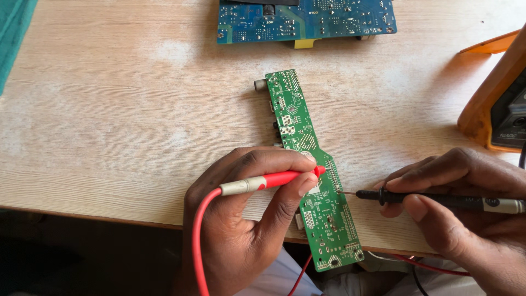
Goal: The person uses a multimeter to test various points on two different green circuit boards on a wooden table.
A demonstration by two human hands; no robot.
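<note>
Hands probing a green circuit board (312, 175) that is lying at the near edge of the desk (109, 126). Left hand (246, 214) fingers are pinching a red probe (274, 180), its tip touching the board. Right hand (466, 208) fingers are gripping a black probe (433, 199), entering from 3 o'clock. A blue board (307, 21) is sitting at 12 o'clock, an orange meter (496, 98) at 2 o'clock.

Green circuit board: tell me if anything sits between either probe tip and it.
Nothing visible does. The left hand holds the red probe with its tip on the green circuit board. The right hand holds the black probe, whose tip meets the board's right edge.
</note>
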